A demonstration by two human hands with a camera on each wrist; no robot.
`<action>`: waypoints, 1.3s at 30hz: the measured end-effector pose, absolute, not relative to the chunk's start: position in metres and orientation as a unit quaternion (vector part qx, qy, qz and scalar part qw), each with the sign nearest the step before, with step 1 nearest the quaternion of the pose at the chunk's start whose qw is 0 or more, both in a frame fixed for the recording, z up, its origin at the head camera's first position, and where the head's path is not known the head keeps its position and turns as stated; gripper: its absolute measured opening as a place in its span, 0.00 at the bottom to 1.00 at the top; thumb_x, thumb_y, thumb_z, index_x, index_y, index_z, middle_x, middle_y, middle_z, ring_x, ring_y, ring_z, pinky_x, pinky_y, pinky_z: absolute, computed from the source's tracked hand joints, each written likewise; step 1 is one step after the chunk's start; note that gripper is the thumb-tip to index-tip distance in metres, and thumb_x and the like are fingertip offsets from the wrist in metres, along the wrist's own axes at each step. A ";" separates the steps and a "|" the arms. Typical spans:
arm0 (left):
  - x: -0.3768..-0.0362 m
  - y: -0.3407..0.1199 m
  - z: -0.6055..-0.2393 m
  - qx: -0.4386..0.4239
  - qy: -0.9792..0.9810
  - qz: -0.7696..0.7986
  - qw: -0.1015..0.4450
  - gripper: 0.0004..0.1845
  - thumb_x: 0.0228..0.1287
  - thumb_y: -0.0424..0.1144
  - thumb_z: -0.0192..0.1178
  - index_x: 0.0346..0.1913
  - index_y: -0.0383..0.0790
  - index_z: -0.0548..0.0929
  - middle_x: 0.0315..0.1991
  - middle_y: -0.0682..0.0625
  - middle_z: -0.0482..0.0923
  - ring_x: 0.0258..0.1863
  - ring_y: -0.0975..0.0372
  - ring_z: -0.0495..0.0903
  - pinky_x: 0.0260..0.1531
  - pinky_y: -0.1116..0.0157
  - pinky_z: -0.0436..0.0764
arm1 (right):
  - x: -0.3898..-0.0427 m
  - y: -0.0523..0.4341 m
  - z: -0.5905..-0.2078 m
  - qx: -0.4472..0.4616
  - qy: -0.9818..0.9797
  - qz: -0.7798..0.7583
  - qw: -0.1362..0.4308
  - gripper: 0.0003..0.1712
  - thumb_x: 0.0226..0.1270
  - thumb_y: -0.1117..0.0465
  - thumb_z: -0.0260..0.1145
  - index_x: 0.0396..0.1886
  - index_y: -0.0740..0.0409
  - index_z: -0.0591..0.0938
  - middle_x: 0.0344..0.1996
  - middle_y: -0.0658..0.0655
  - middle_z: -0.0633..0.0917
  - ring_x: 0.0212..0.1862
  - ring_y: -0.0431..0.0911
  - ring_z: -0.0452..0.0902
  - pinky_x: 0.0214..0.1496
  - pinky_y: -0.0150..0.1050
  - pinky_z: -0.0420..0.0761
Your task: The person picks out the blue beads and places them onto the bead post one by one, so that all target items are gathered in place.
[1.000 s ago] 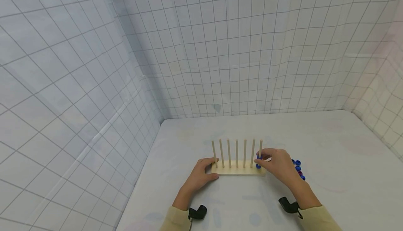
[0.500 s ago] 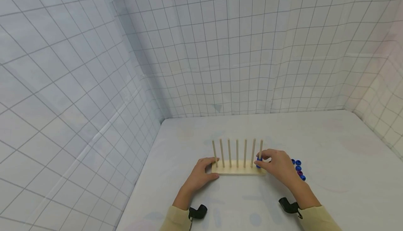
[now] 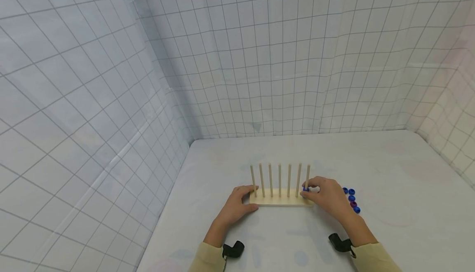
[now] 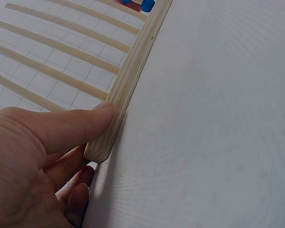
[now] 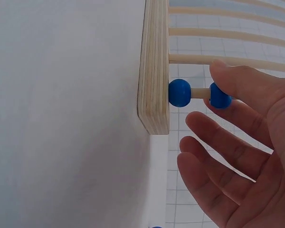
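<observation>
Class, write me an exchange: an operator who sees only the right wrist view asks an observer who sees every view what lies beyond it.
Operator: My view cuts off the base. Is anything holding its far end?
Observer: Yes, the left hand grips it there.
Operator: And is any loose bead a colour other than blue?
Observer: Yes, one purple bead lies among the blue beads.

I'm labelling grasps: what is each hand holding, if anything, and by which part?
The left hand grips the base by its left end. The right hand pinches the upper blue bead by its sides, on the rightmost peg.
</observation>
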State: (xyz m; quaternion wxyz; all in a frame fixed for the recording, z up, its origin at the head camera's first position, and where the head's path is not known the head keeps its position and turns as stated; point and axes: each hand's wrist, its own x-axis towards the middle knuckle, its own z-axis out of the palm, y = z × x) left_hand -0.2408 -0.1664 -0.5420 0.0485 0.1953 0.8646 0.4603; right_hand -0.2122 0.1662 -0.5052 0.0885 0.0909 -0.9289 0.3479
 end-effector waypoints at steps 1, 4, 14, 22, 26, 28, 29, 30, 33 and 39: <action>-0.241 -0.166 -0.542 0.195 0.865 0.460 0.049 0.30 0.58 0.40 0.74 0.65 0.48 0.80 0.63 0.50 0.75 0.67 0.52 0.65 0.66 0.47 0.65 | -0.212 0.166 -0.506 0.089 -0.929 0.348 0.086 0.12 0.59 0.47 0.77 0.39 0.46 0.89 0.45 0.51 0.88 0.46 0.53 0.84 0.40 0.49 0.83; -0.241 -0.166 -0.542 0.197 0.867 0.455 0.046 0.30 0.58 0.41 0.74 0.65 0.48 0.80 0.63 0.50 0.75 0.66 0.51 0.66 0.66 0.46 0.65 | -0.213 0.166 -0.507 0.088 -0.931 0.344 0.079 0.12 0.59 0.47 0.77 0.39 0.46 0.89 0.45 0.51 0.88 0.48 0.54 0.83 0.42 0.51 0.82; -0.242 -0.166 -0.542 0.207 0.861 0.463 0.040 0.30 0.58 0.41 0.74 0.65 0.47 0.80 0.63 0.48 0.75 0.67 0.49 0.65 0.65 0.43 0.64 | -0.215 0.166 -0.510 0.099 -0.941 0.313 0.086 0.11 0.57 0.47 0.78 0.37 0.44 0.89 0.46 0.51 0.87 0.49 0.55 0.83 0.44 0.52 0.82; -0.241 -0.165 -0.541 0.206 0.858 0.468 0.044 0.30 0.58 0.40 0.74 0.65 0.46 0.80 0.63 0.48 0.75 0.67 0.49 0.65 0.66 0.44 0.64 | -0.216 0.165 -0.513 0.107 -0.943 0.299 0.095 0.11 0.55 0.47 0.79 0.35 0.43 0.89 0.43 0.50 0.88 0.47 0.54 0.84 0.43 0.51 0.82; -0.240 -0.165 -0.540 0.207 0.857 0.470 0.044 0.30 0.58 0.40 0.74 0.65 0.45 0.80 0.63 0.48 0.75 0.67 0.49 0.65 0.66 0.44 0.65 | -0.215 0.164 -0.514 0.108 -0.944 0.296 0.093 0.11 0.55 0.47 0.79 0.35 0.44 0.89 0.43 0.49 0.87 0.46 0.53 0.83 0.42 0.51 0.82; -0.240 -0.166 -0.540 0.208 0.857 0.470 0.044 0.30 0.58 0.40 0.74 0.64 0.45 0.80 0.63 0.47 0.75 0.66 0.49 0.65 0.65 0.44 0.65 | -0.215 0.164 -0.514 0.105 -0.945 0.297 0.090 0.12 0.55 0.47 0.79 0.36 0.44 0.89 0.43 0.50 0.87 0.46 0.53 0.83 0.42 0.51 0.82; -0.240 -0.166 -0.540 0.208 0.857 0.470 0.043 0.30 0.58 0.40 0.74 0.65 0.45 0.80 0.63 0.47 0.75 0.66 0.49 0.65 0.65 0.44 0.65 | -0.215 0.164 -0.514 0.104 -0.945 0.297 0.089 0.12 0.55 0.47 0.79 0.36 0.44 0.89 0.43 0.50 0.87 0.47 0.54 0.83 0.42 0.52 0.82; -0.240 -0.166 -0.541 0.208 0.857 0.470 0.043 0.30 0.58 0.40 0.74 0.64 0.45 0.80 0.63 0.47 0.75 0.66 0.49 0.65 0.65 0.44 0.65 | -0.215 0.164 -0.514 0.105 -0.945 0.297 0.087 0.12 0.55 0.47 0.79 0.36 0.44 0.89 0.44 0.51 0.87 0.47 0.54 0.83 0.42 0.52 0.82; -0.241 -0.166 -0.542 0.210 0.857 0.469 0.041 0.30 0.58 0.41 0.74 0.65 0.45 0.80 0.63 0.47 0.75 0.66 0.49 0.65 0.65 0.44 0.65 | -0.215 0.164 -0.513 0.100 -0.947 0.294 0.083 0.13 0.55 0.47 0.79 0.38 0.45 0.89 0.45 0.51 0.87 0.48 0.55 0.83 0.43 0.53 0.82; -0.243 -0.168 -0.543 0.210 0.860 0.464 0.041 0.30 0.58 0.41 0.74 0.65 0.45 0.80 0.63 0.48 0.75 0.66 0.49 0.66 0.65 0.45 0.65 | -0.215 0.167 -0.507 0.110 -0.947 0.290 0.081 0.15 0.56 0.48 0.79 0.41 0.47 0.90 0.46 0.54 0.87 0.48 0.57 0.83 0.43 0.54 0.82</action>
